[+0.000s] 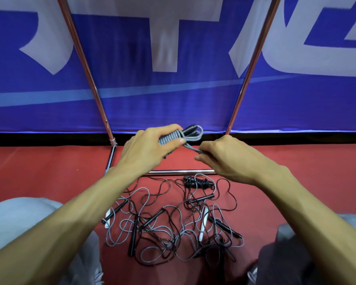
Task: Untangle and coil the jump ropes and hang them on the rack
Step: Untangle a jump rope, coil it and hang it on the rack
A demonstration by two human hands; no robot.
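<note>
At the centre of the frame the left hand [146, 149] is closed around a grey jump rope [176, 137] that is already gathered into a short bundle, thumb pressed on the tight wraps so they cannot spring loose; black handles [190, 128] poke out of the bundle's far end. Just to its right, the right hand [224, 157] pinches the free tail of the same rope between thumb and fingertips, apparently to pull the last wrap snug or tuck the end under, which would explain why the two hands sit so close together. The bundle is held in the air in front of the rack [86, 64], whose two chrome uprights rise to the upper left and upper right and whose base bars lie on the red floor [39, 167] just below the hands; no hanging bar shows, so where the coil will go cannot be told. In the lower middle, between the person's knees, the tangled pile [169, 229] of grey and black ropes lies loose on the floor, and near its upper edge a black coiled rope [199, 183] lies apart, seemingly finished but not yet hung. Most of the task looks undone.
</note>
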